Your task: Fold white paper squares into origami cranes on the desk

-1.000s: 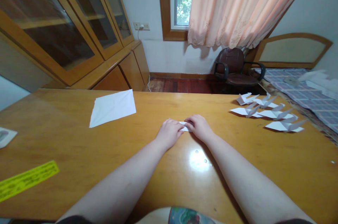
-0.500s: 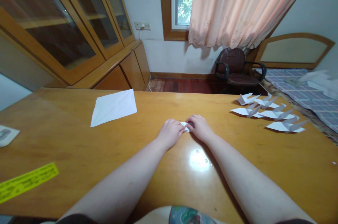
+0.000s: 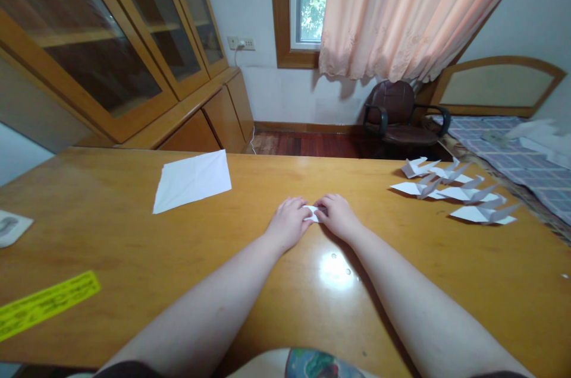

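Note:
Both of my hands meet at the middle of the wooden table [image 3: 111,247]. My left hand [image 3: 288,222] and my right hand [image 3: 339,215] press with curled fingers on a small folded white paper [image 3: 311,213], of which only a sliver shows between them. A flat white sheet [image 3: 193,180] lies to the far left of my hands. Several folded paper cranes [image 3: 455,191] sit in a cluster at the far right of the table.
A yellow strip [image 3: 47,303] lies near the table's left front edge, and a white card [image 3: 11,227] rests at the left edge. Behind the table stand a wooden glass-door cabinet [image 3: 111,51], a dark armchair [image 3: 399,113], a curtained window and a bed.
My hands have drawn slightly closer together over the small paper, so less of it shows. Nothing else has moved.

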Demonstrator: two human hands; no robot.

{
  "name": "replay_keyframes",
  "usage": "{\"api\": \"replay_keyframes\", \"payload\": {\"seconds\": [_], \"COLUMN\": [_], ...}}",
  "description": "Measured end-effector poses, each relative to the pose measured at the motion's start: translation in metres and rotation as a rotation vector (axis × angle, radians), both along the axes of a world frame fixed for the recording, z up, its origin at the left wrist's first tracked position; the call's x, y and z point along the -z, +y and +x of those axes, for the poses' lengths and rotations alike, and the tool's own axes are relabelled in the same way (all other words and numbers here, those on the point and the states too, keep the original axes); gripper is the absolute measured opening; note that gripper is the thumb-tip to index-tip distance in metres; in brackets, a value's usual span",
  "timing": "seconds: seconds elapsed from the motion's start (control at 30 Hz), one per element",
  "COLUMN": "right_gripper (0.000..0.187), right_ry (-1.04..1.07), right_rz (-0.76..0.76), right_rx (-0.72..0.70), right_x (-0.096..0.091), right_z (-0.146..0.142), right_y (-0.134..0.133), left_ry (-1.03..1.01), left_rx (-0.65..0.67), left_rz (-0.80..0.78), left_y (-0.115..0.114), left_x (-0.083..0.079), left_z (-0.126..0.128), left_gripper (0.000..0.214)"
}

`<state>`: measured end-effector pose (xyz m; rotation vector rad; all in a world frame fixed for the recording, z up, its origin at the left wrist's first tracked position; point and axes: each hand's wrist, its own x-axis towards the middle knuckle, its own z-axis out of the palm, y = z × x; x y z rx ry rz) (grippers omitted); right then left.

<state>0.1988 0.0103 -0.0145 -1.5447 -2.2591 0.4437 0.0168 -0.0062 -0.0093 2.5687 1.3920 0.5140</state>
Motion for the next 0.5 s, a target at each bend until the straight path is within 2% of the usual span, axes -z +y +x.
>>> {"api": "replay_keyframes", "payload": {"seconds": [0.13, 0.3, 0.5], "right_gripper": [0.01, 0.006, 0.008], "right_ry": [0.017, 0.084, 0.088], "right_rz": [0.008, 0.048, 0.059], "right_rx": [-0.011, -0.011, -0.106], "right_x": [-0.0014, -0.0013, -0.0064], "right_z": [0.0006, 0.001, -0.0004], "right_y": [0.0001, -0.0004, -0.0044], "left_ry": [0.002, -0.019, -0.033], "left_rx": [-0.002, 0.007, -0.021], "left_rz": [-0.055, -0.023, -0.04], "left_y": [-0.0002, 0.0, 0.0], "left_x": [0.0018, -0.0025, -0.0055], "left_z": [0.0006, -0.0004, -0.001], "left_gripper": [0.017, 0.014, 0.017]}}
